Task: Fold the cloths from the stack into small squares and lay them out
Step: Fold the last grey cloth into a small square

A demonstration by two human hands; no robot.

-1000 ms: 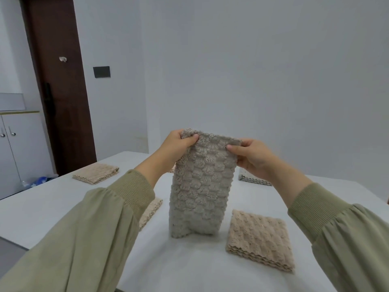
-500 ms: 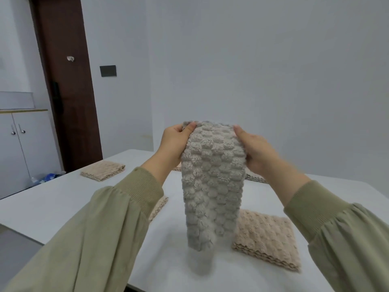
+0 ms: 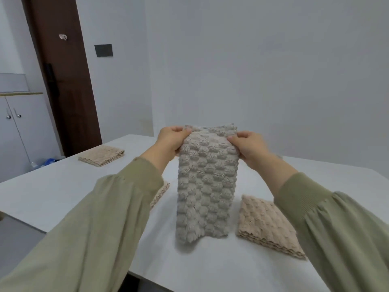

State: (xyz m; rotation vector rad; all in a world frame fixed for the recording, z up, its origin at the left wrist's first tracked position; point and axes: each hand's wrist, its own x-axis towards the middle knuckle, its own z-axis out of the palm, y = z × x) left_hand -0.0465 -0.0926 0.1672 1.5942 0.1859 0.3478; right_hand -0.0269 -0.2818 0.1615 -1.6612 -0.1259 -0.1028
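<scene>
With arms outstretched, left hand [image 3: 171, 142] and right hand [image 3: 249, 149] pinch the raised cloth [image 3: 207, 186].

No readable text, labels, brands, numbers or signs anywhere in view.

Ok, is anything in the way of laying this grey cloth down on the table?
Nothing visible. The left hand and right hand hold the grey cloth over bare table; a beige square lies to its right, a second square behind the left sleeve.
</scene>
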